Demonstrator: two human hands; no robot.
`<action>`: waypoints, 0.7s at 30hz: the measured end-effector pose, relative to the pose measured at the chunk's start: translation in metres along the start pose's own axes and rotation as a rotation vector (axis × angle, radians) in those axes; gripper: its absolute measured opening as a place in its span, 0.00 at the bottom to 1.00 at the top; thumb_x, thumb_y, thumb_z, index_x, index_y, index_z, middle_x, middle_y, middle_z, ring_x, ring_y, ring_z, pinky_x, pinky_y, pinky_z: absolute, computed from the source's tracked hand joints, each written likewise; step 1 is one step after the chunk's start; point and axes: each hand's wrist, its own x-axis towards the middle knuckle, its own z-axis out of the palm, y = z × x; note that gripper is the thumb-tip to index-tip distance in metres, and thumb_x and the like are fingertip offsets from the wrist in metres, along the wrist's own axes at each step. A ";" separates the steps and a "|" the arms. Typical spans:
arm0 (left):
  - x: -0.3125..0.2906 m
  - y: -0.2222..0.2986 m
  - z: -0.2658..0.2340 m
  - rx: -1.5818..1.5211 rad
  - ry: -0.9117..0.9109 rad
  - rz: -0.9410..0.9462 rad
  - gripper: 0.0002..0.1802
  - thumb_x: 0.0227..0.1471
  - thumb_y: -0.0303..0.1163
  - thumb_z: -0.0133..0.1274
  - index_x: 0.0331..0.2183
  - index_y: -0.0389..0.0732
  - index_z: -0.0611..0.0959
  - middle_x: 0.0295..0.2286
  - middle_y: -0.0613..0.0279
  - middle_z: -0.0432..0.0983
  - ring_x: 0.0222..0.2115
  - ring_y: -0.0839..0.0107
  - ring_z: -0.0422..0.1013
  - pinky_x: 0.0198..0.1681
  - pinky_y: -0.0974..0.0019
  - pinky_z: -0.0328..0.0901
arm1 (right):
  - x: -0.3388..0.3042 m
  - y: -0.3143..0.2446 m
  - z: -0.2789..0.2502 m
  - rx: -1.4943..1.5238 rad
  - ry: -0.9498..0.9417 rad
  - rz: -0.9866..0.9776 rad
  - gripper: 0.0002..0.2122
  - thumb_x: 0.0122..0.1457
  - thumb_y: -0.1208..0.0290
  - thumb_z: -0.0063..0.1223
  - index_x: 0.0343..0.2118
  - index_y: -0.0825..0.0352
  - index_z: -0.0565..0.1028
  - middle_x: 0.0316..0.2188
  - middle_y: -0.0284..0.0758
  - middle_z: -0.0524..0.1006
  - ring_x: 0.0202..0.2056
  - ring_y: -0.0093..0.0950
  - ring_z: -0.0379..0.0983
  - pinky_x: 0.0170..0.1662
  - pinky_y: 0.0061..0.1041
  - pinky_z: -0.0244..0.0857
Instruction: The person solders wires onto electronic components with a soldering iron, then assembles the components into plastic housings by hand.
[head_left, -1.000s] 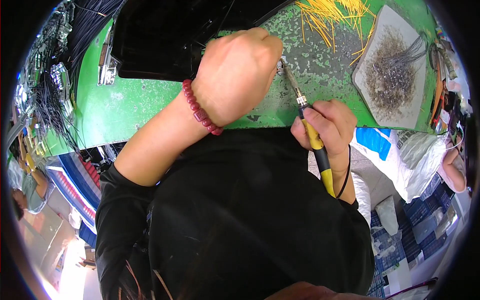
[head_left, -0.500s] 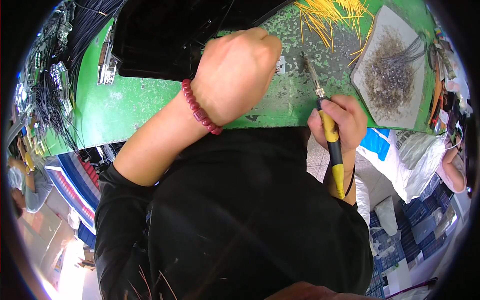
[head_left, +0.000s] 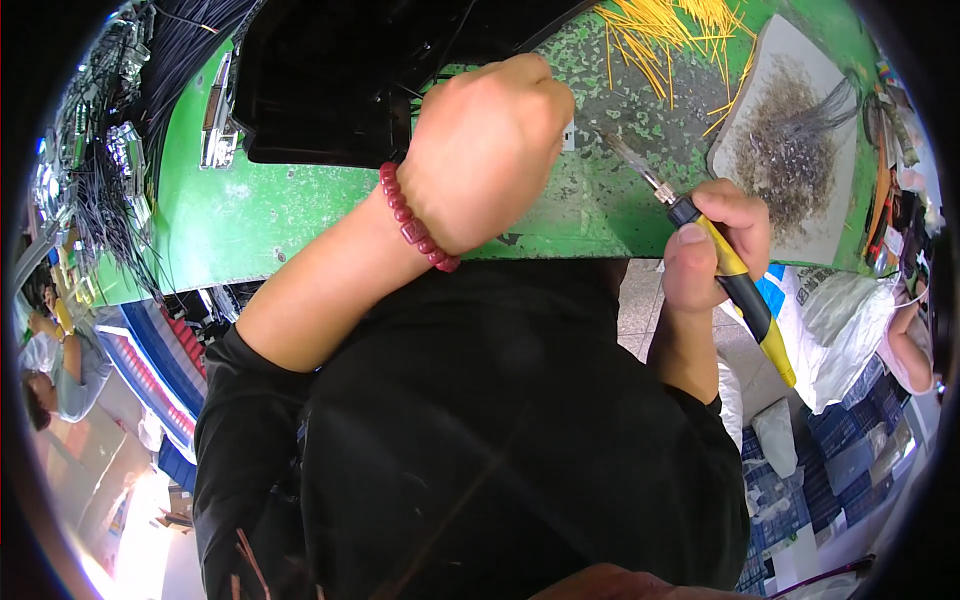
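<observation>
My right hand (head_left: pixel 715 240) grips a yellow and black soldering iron (head_left: pixel 735 262) near the table's front edge. The iron's metal tip points up and left, toward my other hand. My left hand (head_left: pixel 490 150), with a dark red bead bracelet (head_left: pixel 412 229) at the wrist, is closed over the green tabletop. Its fingers curl away from view, so what they hold is hidden. A small pale piece (head_left: pixel 569 136) shows just beside its knuckles, and I cannot tell whether the fingers touch it.
A black tray-like piece (head_left: pixel 320 100) lies behind my left hand. Yellow wires (head_left: pixel 645 40) are spread at the back. A grey board (head_left: pixel 800 75) with dark residue and thin wires lies at right. Shiny metal parts with black wires (head_left: pixel 120 160) crowd the left; white bags (head_left: pixel 835 350) sit below the table.
My right hand has moved right with the soldering iron, which now tilts more to the left at its tip. My left hand stays closed in nearly the same place.
</observation>
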 end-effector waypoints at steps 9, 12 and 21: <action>0.009 0.000 -0.003 -0.008 -0.089 -0.013 0.05 0.43 0.21 0.53 0.19 0.35 0.75 0.23 0.54 0.70 0.23 0.51 0.70 0.25 0.55 0.67 | -0.004 0.011 0.008 0.062 0.050 0.091 0.11 0.51 0.73 0.60 0.32 0.71 0.69 0.24 0.33 0.69 0.25 0.18 0.60 0.28 0.18 0.52; 0.011 0.003 -0.005 0.036 -0.149 -0.015 0.05 0.43 0.22 0.52 0.19 0.34 0.74 0.24 0.53 0.69 0.24 0.50 0.71 0.26 0.54 0.67 | -0.004 0.009 0.008 0.053 0.032 0.135 0.12 0.51 0.72 0.61 0.32 0.71 0.69 0.25 0.33 0.70 0.25 0.18 0.60 0.28 0.18 0.52; 0.015 0.006 -0.008 0.063 -0.200 0.038 0.04 0.43 0.21 0.53 0.20 0.33 0.75 0.25 0.51 0.70 0.26 0.49 0.72 0.28 0.54 0.69 | -0.003 0.008 0.009 0.022 0.019 0.123 0.12 0.51 0.72 0.62 0.33 0.70 0.70 0.25 0.33 0.70 0.25 0.18 0.60 0.28 0.18 0.53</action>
